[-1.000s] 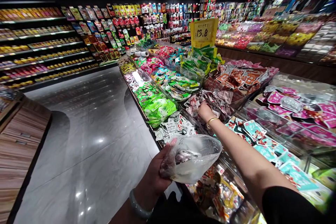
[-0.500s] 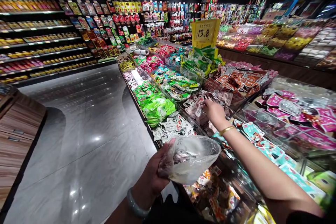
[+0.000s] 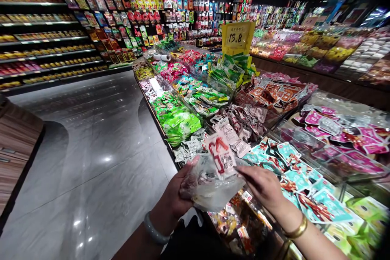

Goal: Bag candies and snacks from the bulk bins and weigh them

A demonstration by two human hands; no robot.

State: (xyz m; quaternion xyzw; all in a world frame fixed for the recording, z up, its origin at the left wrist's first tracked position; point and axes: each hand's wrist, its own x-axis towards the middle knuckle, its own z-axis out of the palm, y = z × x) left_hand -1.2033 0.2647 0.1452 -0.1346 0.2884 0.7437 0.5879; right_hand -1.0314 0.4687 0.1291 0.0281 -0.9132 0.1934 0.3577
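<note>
Two bare hands meet low in my view, over a shop display of wrapped snacks. My left hand (image 3: 173, 195), with a pale bangle (image 3: 155, 229) at the wrist, grips a clear plastic bag (image 3: 210, 197) by its side, thumb near the rim; I cannot tell how the fingers behind it lie. My right hand (image 3: 269, 189), wearing a gold bracelet (image 3: 298, 229), pinches a small packet (image 3: 222, 155) at its lower corner, fingertips closed on the edge. The packet, pale with red and dark print, stands nearly upright, leaning a little, at the bag's open mouth. Its lower part overlaps the bag, its top sticks out above the rim, and it is not yet released. By my judgement, the filling is partly done: dim shapes inside the bag look like packets already there, though I cannot count them. This one remains to be dropped in, and whether more are wanted I cannot tell. Just beyond, many brownish packets (image 3: 234, 126) lie heaped in a compartment, between green packets (image 3: 179, 124) and teal packets (image 3: 326, 203).
</note>
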